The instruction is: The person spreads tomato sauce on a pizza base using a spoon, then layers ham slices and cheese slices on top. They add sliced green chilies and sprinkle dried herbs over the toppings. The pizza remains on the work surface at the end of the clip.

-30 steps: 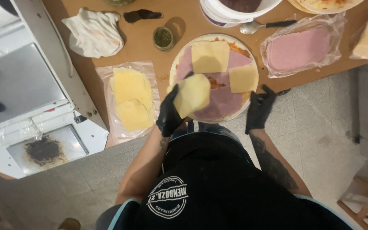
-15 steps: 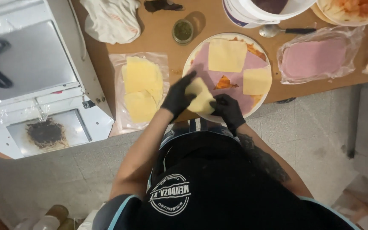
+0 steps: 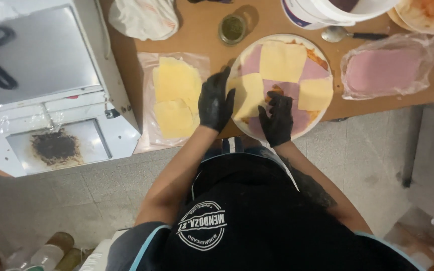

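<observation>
A round pizza base [image 3: 322, 113] lies at the near edge of the wooden table, covered with pink ham slices and yellow cheese slices. Both my hands wear black gloves. My left hand [image 3: 216, 103] rests flat, fingers spread, on the left edge of a cheese slice [image 3: 249, 95] lying on the pizza's near left part. My right hand [image 3: 277, 118] touches the same slice's lower right side with its fingertips. Two more cheese slices [image 3: 282, 60] lie further back and to the right.
A stack of cheese slices on plastic wrap [image 3: 177, 95] lies left of the pizza; ham in plastic [image 3: 385, 70] lies to the right. Behind are a herb jar [image 3: 232, 28], spoon [image 3: 345, 35], white bucket [image 3: 322, 12] and cloth [image 3: 144, 17]. A white appliance [image 3: 41, 80] stands left.
My left hand brought a cheese slice from in front of my body onto the pizza. My right hand came up to it, and both hands now lie flat on the laid slice.
</observation>
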